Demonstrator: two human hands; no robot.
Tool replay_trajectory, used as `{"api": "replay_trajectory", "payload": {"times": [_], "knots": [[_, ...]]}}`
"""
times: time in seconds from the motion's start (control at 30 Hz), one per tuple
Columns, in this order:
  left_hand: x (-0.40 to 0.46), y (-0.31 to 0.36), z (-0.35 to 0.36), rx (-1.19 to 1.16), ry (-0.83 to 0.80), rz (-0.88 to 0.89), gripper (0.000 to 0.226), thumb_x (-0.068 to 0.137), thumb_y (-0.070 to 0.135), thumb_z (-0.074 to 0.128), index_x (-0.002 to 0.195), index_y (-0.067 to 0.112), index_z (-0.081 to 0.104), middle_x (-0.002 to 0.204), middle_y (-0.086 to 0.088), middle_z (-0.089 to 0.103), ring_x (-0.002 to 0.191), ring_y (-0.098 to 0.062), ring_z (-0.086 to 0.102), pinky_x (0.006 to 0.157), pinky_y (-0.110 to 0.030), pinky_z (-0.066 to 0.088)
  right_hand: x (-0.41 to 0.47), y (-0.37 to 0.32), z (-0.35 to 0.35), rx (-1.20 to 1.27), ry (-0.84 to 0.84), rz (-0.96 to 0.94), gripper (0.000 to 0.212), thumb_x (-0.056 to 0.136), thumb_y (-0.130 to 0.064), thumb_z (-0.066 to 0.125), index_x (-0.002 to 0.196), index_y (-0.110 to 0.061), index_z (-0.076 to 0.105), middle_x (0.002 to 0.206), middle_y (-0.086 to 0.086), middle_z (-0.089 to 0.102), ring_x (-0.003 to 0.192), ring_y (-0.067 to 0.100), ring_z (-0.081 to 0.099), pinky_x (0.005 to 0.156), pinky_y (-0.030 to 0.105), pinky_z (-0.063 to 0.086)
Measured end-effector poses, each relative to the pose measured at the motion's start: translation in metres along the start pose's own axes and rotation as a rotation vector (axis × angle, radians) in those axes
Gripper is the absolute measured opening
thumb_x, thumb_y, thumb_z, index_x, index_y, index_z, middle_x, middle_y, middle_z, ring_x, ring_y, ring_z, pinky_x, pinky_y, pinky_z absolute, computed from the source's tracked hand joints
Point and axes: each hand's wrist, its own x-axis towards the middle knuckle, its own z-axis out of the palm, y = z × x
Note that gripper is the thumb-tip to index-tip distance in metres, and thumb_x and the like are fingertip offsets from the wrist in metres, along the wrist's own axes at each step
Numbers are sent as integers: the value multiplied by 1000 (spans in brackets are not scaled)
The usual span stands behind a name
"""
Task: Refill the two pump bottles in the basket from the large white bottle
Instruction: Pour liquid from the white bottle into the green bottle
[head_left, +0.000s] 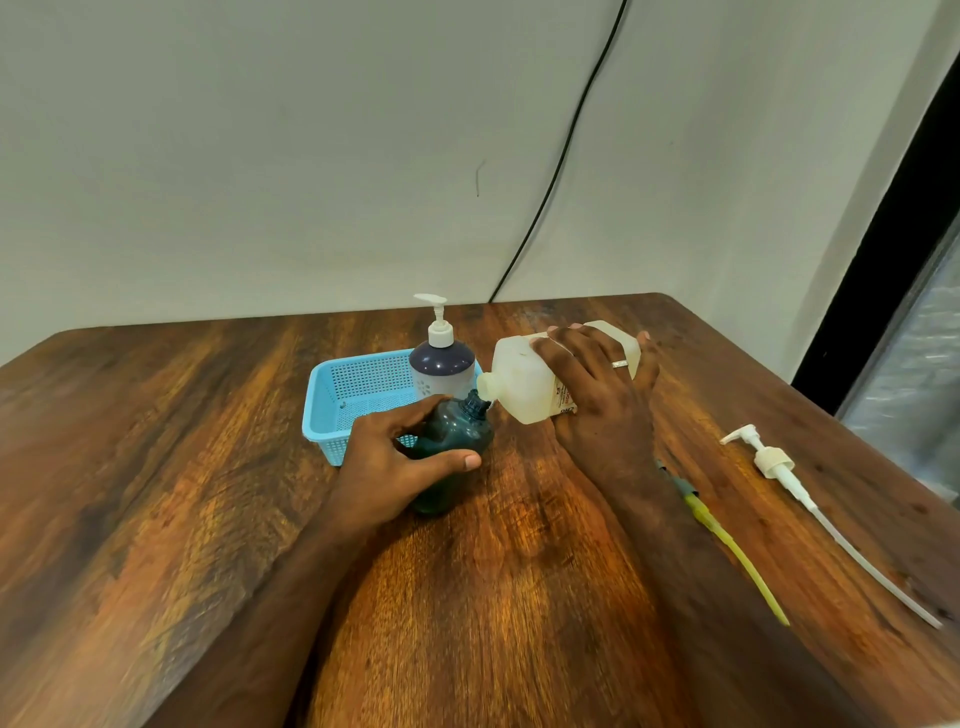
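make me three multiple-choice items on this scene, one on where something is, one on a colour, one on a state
1. Where does the detached white pump head with its long tube lie?
A. in the basket
B. on the wooden table, to the right
C. on the teal bottle

2. What colour is the perforated plastic basket?
A. light blue
B. red
C. black

3. How is the large white plastic bottle held?
A. upright and capped
B. flat on the table
C. tilted, its open neck at the mouth of the dark teal bottle

Answers: 1 B, it lies on bare wood right of the right hand. 2 A, its mesh walls are light blue. 3 C, the right hand tips it while the left hand grips the teal bottle.
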Motion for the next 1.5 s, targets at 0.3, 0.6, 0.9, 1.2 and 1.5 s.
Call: {"api": "replay_trajectory", "payload": {"times": [0.3,0.6,0.9,1.2,1.5], "knots": [[0,-1,-1,-2,0,13,60,58,51,86,114,47,64,110,31,67,106,18,57,86,-17,48,0,-1,-2,15,8,-1,75,73,-26,83,137,-33,44,142,3,54,138,29,43,114,67,9],[1,-2,-1,24,2,42,73,60,53,85,128,33,65,122,17,69,116,-2,59,95,-27,52,0,0,-1,9,1,0,77,73,-25,83,138,-33,43,144,2,53,138,29,43,114,65,6],[1,-1,-1,21,-3,48,74,59,53,83,128,32,64,120,19,68,113,1,59,89,-19,51,1,0,-1,3,2,-2,77,73,-24,84,138,-32,44,144,2,53,139,29,42,114,66,7],[2,-4,-1,22,1,54,66,59,56,86,120,42,65,114,24,69,111,4,61,91,-23,53,1,0,-2,-1,12,-3,75,73,-21,83,137,-32,46,142,3,54,138,29,43,114,67,9],[1,0,0,32,0,57,55,58,53,84,109,51,62,106,33,66,107,14,58,85,-15,48,0,1,0,-8,10,-6,74,73,-23,83,137,-31,47,143,2,54,138,29,43,115,67,9]]}}
